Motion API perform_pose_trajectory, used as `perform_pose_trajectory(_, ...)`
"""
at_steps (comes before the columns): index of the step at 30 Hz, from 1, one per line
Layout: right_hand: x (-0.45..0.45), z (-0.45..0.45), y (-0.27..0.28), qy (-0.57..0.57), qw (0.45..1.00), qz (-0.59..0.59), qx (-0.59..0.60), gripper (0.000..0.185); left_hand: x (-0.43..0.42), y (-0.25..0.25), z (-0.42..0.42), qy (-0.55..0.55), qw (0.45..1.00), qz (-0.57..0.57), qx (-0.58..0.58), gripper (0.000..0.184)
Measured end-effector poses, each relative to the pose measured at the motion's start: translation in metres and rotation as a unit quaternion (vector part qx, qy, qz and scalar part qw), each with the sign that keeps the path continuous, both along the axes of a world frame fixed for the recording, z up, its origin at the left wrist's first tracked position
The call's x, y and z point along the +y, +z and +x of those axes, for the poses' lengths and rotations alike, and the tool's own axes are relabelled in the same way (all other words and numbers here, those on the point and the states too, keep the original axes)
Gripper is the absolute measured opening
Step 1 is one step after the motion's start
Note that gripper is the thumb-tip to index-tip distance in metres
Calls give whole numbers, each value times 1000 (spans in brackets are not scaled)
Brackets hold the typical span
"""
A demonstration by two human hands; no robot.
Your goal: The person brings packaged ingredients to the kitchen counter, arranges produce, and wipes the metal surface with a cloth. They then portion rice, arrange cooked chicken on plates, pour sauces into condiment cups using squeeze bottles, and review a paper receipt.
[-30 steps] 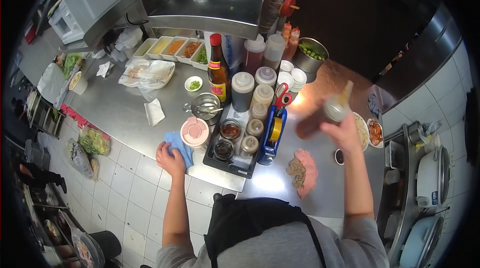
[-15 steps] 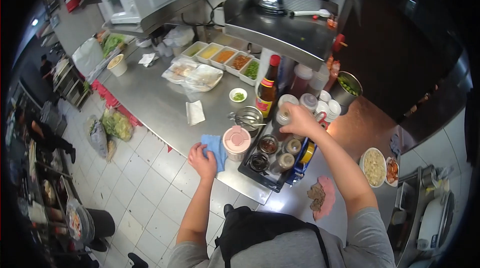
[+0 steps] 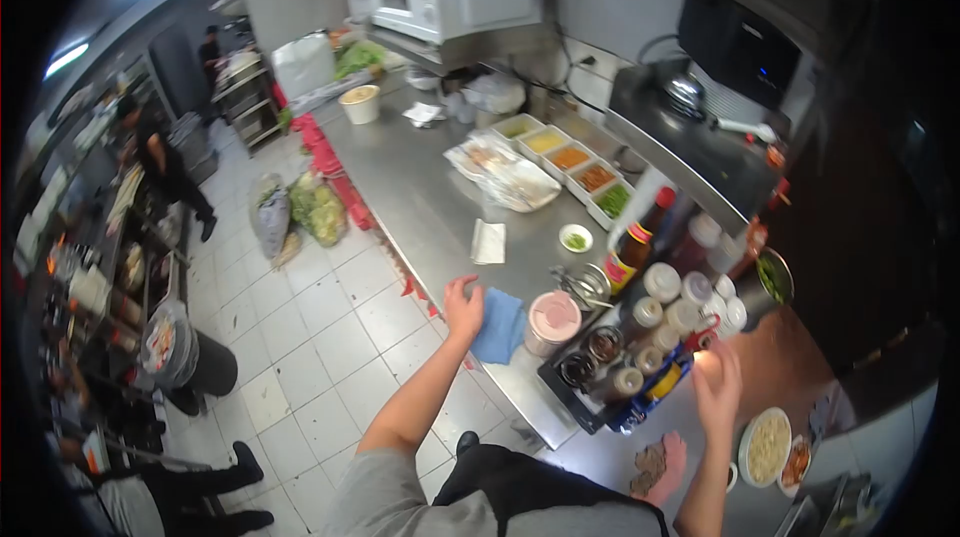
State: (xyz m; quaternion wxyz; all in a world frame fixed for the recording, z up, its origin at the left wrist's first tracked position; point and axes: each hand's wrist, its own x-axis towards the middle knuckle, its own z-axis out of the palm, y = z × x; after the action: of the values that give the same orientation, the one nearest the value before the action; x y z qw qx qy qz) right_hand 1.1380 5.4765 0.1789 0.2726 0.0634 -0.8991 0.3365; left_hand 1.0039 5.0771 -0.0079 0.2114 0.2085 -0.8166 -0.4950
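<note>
My left hand (image 3: 464, 307) is at the counter's edge, its fingers apart, beside the folded blue cloth (image 3: 499, 327). My right hand (image 3: 717, 384) is to the right of the blue tape dispenser (image 3: 664, 384), fingers apart, with nothing visible in it. Between them stands a pink-lidded container (image 3: 553, 320), next to a black tray (image 3: 567, 401) of squeeze bottles and open dark sauce jars (image 3: 605, 342). A red-capped bottle (image 3: 629, 252) is behind the tray. Near my right forearm lies a pink cloth with a brown patch (image 3: 672, 467).
Toppings in white trays (image 3: 571, 157), a plastic-wrapped packet (image 3: 503, 174) and a small bowl of greens (image 3: 575, 238) are on the steel counter (image 3: 400, 177). Noodle-like food fills a bowl (image 3: 768, 447) at right. Other people (image 3: 165, 162) are at left.
My right hand has put the brown squeeze bottle down among the others, let go and moved right. My left hand has lifted off the blue cloth. The view has swung left.
</note>
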Motion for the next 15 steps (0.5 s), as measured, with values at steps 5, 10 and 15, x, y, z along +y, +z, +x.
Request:
perform_pose_trajectory(5, 59, 103, -119, -125, 978, 124, -109, 36, -21, 29, -55, -19, 974, -189, -120, 39)
perform_pose_trajectory(10, 38, 137, -124, -30, 986, 21, -165, 45, -20, 18, -61, -31, 983, -123, -130, 42)
perform_pose_trajectory(15, -57, 123, -4, 110, 953, 126, -251, 20, -35, -2, 18, -5, 993, -43, 105, 35)
